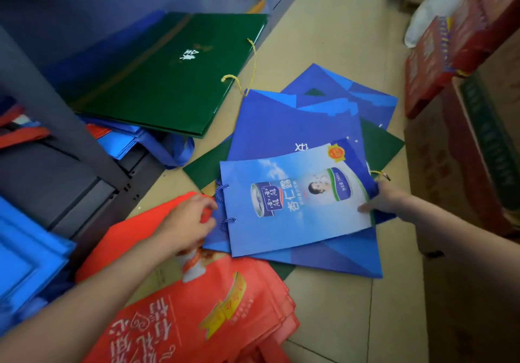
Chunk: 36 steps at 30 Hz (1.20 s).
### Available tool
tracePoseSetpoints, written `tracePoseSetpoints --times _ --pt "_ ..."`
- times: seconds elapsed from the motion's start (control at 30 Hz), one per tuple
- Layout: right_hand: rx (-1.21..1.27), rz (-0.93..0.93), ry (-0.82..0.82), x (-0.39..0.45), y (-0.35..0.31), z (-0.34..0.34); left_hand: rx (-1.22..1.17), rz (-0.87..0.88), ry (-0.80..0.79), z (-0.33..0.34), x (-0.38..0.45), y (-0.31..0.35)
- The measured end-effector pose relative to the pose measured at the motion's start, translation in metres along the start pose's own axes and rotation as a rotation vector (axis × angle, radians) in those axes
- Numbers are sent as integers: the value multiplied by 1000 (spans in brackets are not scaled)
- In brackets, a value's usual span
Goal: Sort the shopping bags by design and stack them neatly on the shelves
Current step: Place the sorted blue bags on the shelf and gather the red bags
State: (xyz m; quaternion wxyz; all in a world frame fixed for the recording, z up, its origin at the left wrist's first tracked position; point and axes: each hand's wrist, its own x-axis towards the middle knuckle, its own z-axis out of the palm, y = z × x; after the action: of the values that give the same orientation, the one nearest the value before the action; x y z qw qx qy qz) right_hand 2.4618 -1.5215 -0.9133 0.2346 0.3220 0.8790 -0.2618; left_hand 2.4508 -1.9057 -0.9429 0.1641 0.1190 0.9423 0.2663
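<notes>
Shopping bags lie scattered on the tiled floor (pixel 332 39), and the one in hand is the light-blue almond-drink bag (pixel 295 196), flat on top of the loose pile at the middle of the view. The right hand (pixel 385 199) pinches its edge at 3 o'clock, thumb on the printed face and the other fingers hidden beneath. The left hand (pixel 187 222) is at 9 o'clock of the bag, beside the blue cord handles (pixel 225 205); its fingers are curled at the edge of the dark-blue bag (pixel 292 126) just under the top one, and it seems to be gripping that edge, though the contact is partly hidden. More dark-blue bags fan out toward 1 o'clock, with a dark-green bag (pixel 380 143) underneath them. At 6 o'clock lies a stack of red fabric bags (pixel 197 312). At 11 o'clock a green bag with gold cord (pixel 168 72) rests on the lower shelf (pixel 92 10), over blue fabric bags. Red cartons (pixel 455 44) stand at 2 o'clock.

The step looks like picking the almond-drink bag out of the mixed pile. The next move calls for lifting it free without dragging the blue ones along, then laying it with others of its design, edges squared, cords tucked.
</notes>
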Motion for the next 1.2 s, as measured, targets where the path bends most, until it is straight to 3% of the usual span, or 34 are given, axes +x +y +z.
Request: tracePoseSetpoints --times 0.07,0.17,0.23,0.33,0.4,0.53,0.67,0.7,0.77,0.83,0.9,0.97,1.07,1.13,1.2 --pt "-190 -109 -20 -1 -10 -4 -36 15 96 -10 3 -3" --pt "-406 -345 -44 -13 -28 -3 45 69 48 -10 6 5" --pt "-331 -478 -143 -17 -36 -2 73 28 29 -7 10 10" --pt "-138 -455 -417 -32 -41 0 51 -26 33 -3 14 11" --pt "-100 -510 -507 -39 -42 7 -53 -49 -23 -1 13 6" --pt "-269 -753 -333 -47 -56 18 -461 -84 -119 0 -3 -12" --pt "-362 -850 -27 -55 -85 20 -695 -77 111 -8 -43 -9" --pt "-276 -855 34 -60 -93 21 -723 -83 176 -14 -57 -6" --pt "142 -820 18 -78 -113 26 -786 -74 277 -27 -87 -7" --pt "724 -708 -206 -99 -136 30 -884 -107 384 -42 -117 -15" --pt "926 -670 -455 -116 -157 40 -1021 -216 515 -56 -143 -29" --pt "780 -710 -664 -134 -178 60 -1196 -349 654 -68 -166 -46" --pt "294 -862 -850 -166 -199 120 -1243 -453 757 -82 -194 -64" --pt "-35 -1043 -746 -178 -207 167 -1190 -475 764 -89 -213 -66" --pt "-122 -1177 -481 -182 -218 200 -1187 -510 807 -93 -231 -68"
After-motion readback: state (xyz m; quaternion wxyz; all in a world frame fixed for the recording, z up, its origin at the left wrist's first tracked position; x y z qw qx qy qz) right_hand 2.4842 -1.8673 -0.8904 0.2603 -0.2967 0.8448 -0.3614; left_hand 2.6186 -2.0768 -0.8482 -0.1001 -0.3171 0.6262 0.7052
